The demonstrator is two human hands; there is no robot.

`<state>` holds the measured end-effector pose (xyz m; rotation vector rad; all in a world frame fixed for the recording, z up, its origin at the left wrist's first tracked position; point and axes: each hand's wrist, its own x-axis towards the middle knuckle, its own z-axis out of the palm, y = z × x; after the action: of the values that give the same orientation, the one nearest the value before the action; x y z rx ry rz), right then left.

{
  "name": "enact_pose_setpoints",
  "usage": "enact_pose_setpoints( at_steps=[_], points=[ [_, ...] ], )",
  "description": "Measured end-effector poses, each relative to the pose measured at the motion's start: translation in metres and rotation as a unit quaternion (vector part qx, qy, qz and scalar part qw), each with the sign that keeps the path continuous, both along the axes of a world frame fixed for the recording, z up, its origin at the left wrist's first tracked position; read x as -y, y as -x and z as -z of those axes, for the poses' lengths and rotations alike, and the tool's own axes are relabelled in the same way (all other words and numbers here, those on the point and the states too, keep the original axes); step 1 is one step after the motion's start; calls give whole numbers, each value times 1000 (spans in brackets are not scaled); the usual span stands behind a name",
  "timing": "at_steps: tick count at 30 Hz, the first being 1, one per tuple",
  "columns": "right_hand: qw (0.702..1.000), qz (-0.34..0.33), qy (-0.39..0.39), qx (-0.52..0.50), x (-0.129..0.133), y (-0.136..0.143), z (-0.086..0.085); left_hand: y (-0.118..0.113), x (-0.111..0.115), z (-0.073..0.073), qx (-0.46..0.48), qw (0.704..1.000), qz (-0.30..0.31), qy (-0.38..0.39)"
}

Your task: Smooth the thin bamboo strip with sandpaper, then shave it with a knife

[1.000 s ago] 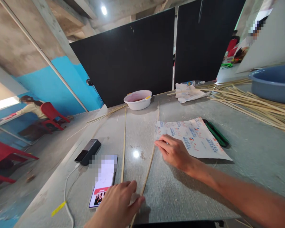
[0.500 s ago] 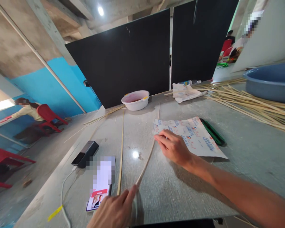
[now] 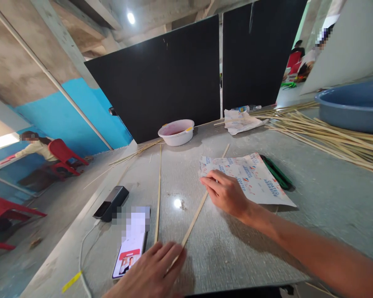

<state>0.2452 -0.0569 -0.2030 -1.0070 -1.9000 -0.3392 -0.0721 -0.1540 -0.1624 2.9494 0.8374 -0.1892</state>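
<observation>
A thin pale bamboo strip (image 3: pixel 194 219) runs slantwise over the table from my left hand (image 3: pixel 155 267) up to my right hand (image 3: pixel 226 192). The left fingers are bent over its near end, close to the table. My right hand pinches the left edge of a sheet of sandpaper (image 3: pixel 257 178), its printed back upward, where the strip passes beneath. Beyond the sheet, the strip's far end shows. Whether the right fingertips press on the strip through the paper is hidden. A second bamboo strip (image 3: pixel 158 194) lies to the left, its near end by my left hand.
On the left are a phone (image 3: pixel 132 240), a black device (image 3: pixel 111 203) and a white cable (image 3: pixel 82 248). A green-handled tool (image 3: pixel 278 174) lies behind the sandpaper. Farther back stand a white basin (image 3: pixel 176 133), a bamboo pile (image 3: pixel 329 138) and a blue tub (image 3: pixel 351 109). Black panels (image 3: pixel 161 82) close off the back.
The strip has gone from bowed to straighter, and its far end has swung right behind the sandpaper. My left hand has turned flatter over the near end; the right hand has hardly moved.
</observation>
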Motion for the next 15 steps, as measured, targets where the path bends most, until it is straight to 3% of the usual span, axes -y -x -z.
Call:
enact_pose_setpoints(
  at_steps=[3,6,10,15],
  points=[
    [1000,0,6,9,1,1,0,-50,-28,-3,27,1000,5,13],
    [1000,2,14,15,1,1,0,-67,-48,7,42,999,0,25],
    [1000,1,26,15,1,1,0,-45,-41,8,45,998,3,41],
    [999,-5,31,5,1,0,1,-2,3,-17,50,997,-11,62]
  ],
)
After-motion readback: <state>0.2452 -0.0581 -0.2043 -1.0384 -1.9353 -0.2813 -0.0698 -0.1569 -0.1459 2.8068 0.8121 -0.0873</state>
